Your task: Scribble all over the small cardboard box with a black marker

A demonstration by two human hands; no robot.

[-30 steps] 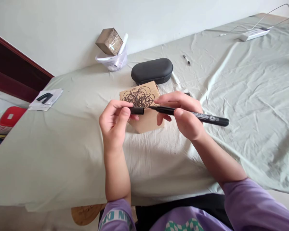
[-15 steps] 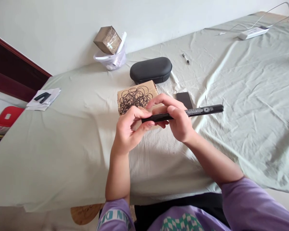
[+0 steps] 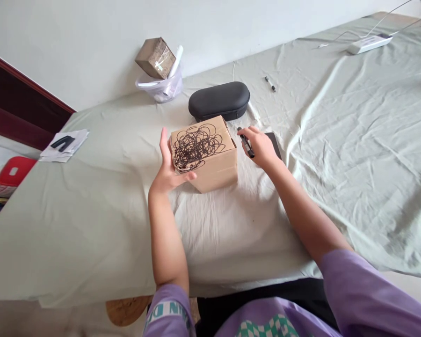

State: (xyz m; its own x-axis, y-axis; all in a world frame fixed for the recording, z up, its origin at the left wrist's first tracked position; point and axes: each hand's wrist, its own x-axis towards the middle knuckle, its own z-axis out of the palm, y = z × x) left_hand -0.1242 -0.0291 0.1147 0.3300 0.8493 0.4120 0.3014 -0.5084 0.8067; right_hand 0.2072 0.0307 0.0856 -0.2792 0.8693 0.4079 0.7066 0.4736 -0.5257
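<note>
A small cardboard box (image 3: pixel 210 161) with black scribbles on its top sits in the middle of the cloth-covered table (image 3: pixel 91 210). My left hand (image 3: pixel 168 166) is curled around the box's left side, thumb at its front corner. My right hand (image 3: pixel 259 145) is just right of the box, fingers closed on a capped black marker (image 3: pixel 246 142) that points away from me. That hand hovers over a dark phone (image 3: pixel 274 144) lying flat on the cloth.
A black oval case (image 3: pixel 219 100) lies behind the box. At the back, a clear bag (image 3: pixel 160 86) holds a brown box and a white tube. A small pen (image 3: pixel 270 84), a power strip (image 3: pixel 368 43) at far right, and papers (image 3: pixel 65 144) at left.
The cap held in my left hand went onto the marker in my right. My left hand then moved to the box's side, and my right hand carried the marker down beside the box.
</note>
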